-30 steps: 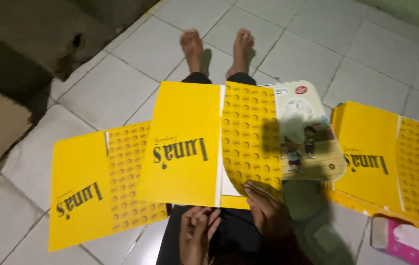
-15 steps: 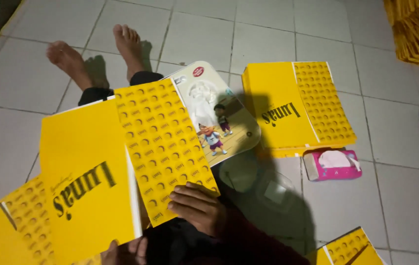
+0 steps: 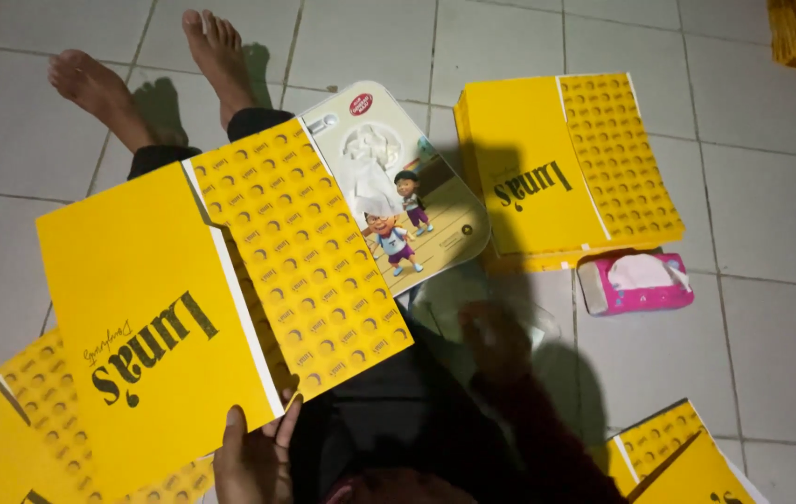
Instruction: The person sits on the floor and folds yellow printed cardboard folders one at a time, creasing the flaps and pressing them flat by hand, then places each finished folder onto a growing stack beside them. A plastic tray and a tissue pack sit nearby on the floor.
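- The left hand grips the bottom edge of a flat yellow cardboard sheet; its fingers curl up over that edge.
- The sheet spreads away from the fingers across the person's lap, towards the bare feet.
- The right hand is a dark blur over a clear plastic tray; I cannot tell whether its fingers are clenched or released.
- Just beyond that hand lies a cartoon-printed package.
- Further right sit a stack of yellow sheets and a pink tissue pack.
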